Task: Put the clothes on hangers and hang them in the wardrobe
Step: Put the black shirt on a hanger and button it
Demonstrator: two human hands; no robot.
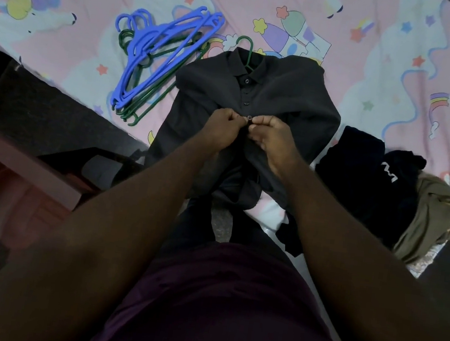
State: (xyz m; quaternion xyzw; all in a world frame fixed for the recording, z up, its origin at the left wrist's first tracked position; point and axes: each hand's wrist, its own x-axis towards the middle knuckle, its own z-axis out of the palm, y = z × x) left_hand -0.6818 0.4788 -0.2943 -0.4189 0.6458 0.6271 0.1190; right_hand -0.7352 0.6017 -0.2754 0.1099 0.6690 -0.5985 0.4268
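Fig. — head view, looking down at bed edge. Dark grey polo shirt (258,103) lies flat, front up, on the cartoon-print bedsheet (63,43), directly ahead of me; collar far side, hem toward my body & hanging over the bed edge. Green hanger (247,48) already inside it: only hook & neck show, sticking out past the collar. Upper 2 placket buttons visible above my hands; third button (249,118) sits between my fingertips.

My left hand (223,131): fingers curled, thumb & forefinger pinching the placket just left of that button. My right hand (272,139): same curl, pinching the placket edge just right of it. Both hands nearly touching, resting on the shirt mid-chest. Whether the button is through its hole: can't tell.

Spare hangers (158,61), blue & green, piled left of shirt, near its shoulder. Right of shirt, close by: black garment (365,186) w/ white mark, olive garment (429,217) beyond it.
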